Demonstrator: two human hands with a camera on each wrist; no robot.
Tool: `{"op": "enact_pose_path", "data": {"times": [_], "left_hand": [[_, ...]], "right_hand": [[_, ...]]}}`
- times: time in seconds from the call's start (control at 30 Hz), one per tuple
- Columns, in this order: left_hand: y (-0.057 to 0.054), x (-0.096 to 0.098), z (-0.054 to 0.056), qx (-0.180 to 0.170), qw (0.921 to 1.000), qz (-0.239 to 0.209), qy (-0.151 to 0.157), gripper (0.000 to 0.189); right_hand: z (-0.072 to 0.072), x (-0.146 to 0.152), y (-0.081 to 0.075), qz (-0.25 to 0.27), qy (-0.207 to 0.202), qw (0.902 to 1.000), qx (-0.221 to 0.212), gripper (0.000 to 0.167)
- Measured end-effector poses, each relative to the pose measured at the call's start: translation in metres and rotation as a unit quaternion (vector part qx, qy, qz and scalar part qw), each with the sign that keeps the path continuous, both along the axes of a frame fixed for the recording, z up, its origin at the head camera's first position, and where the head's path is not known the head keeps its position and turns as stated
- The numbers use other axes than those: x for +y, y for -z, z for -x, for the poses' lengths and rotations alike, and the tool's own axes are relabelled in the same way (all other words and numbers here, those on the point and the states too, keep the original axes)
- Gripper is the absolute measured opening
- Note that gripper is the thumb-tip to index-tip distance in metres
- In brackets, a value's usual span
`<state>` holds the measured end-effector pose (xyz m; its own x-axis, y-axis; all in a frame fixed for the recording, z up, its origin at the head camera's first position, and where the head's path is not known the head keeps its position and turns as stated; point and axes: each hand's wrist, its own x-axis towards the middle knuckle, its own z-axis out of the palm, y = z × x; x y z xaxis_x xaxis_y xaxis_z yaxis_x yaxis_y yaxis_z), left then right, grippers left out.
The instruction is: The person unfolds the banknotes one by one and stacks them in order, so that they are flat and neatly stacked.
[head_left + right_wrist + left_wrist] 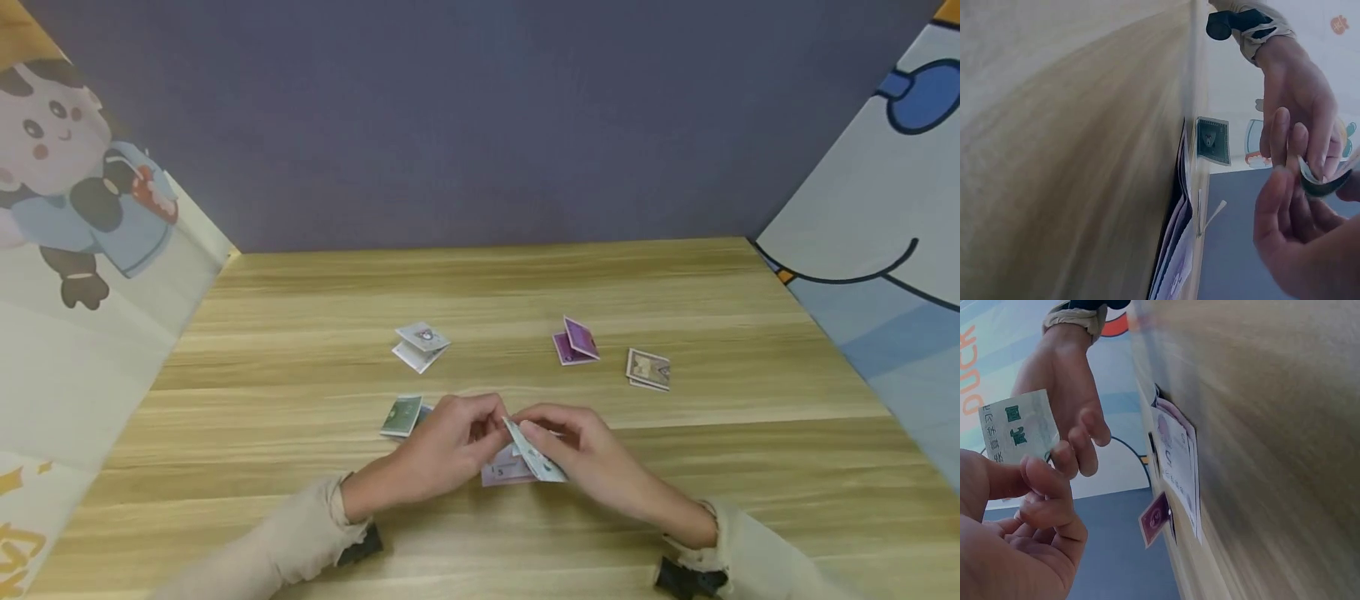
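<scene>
A pale green banknote (538,460) is held between my two hands, bent and tilted above the table. My left hand (453,446) pinches one edge with thumb and index finger; green Chinese characters show on the banknote's face in the left wrist view. The right hand (596,450) pinches the other side, thumb on top. In the right wrist view the banknote (1325,186) curves between the fingers. Beneath the hands lies a small stack of light purple banknotes (498,477), one marked 5, partly covered by the hands and the held note.
Several folded notes stand about on the wooden table (300,333): a green one (402,416) by my left hand, a pale grey one (422,342) behind it, a purple one (577,343) and a brown one (648,369) at the right. A dark panel (480,125) borders the back.
</scene>
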<state>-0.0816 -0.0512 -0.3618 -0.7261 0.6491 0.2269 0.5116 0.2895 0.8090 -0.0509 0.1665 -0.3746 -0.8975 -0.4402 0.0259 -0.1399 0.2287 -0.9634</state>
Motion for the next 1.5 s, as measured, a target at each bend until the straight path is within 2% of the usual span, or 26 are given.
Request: {"op": "enact_pose_path", "data": {"times": [0.13, 0.27, 0.43, 0.63, 0.77, 0.87, 1.13, 1.27, 1.5], "left_hand": [[0.001, 0.0, -0.001, -0.007, 0.9999, 0.007, -0.012, 0.015], [0.0, 0.0, -0.001, -0.02, 0.9997, 0.008, -0.015, 0.013], [-0.001, -0.001, -0.001, -0.034, 0.9993, 0.002, -0.017, 0.013], [0.0, -0.003, 0.0, -0.052, 0.9985, 0.002, -0.017, 0.014], [0.0, -0.005, 0.0, -0.055, 0.9982, 0.005, -0.024, 0.015], [0.001, -0.006, 0.0, -0.056, 0.998, 0.008, -0.028, 0.015], [0.002, -0.008, 0.001, -0.059, 0.9974, 0.016, -0.038, 0.016], [0.003, -0.009, 0.001, -0.059, 0.9971, 0.019, -0.044, 0.018], [0.005, -0.01, 0.001, -0.058, 0.9968, 0.02, -0.051, 0.02]], "right_hand": [[0.0, 0.0, 0.002, -0.017, 0.04, 0.9986, 0.029, 0.022], [0.0, 0.003, 0.003, -0.002, 0.064, 0.997, 0.042, 0.015], [0.0, 0.011, 0.002, 0.026, 0.08, 0.9941, 0.068, 0.01], [-0.002, 0.022, 0.0, 0.022, 0.089, 0.992, 0.086, 0.008], [-0.004, 0.027, 0.0, 0.015, 0.135, 0.9861, 0.096, 0.004], [-0.005, 0.029, 0.0, 0.016, 0.166, 0.9811, 0.098, 0.004], [-0.006, 0.038, -0.002, 0.018, 0.193, 0.978, 0.077, 0.009], [-0.007, 0.045, -0.003, -0.006, 0.208, 0.9756, 0.07, 0.01], [-0.007, 0.058, -0.007, -0.097, 0.213, 0.9689, 0.08, 0.013]]}}
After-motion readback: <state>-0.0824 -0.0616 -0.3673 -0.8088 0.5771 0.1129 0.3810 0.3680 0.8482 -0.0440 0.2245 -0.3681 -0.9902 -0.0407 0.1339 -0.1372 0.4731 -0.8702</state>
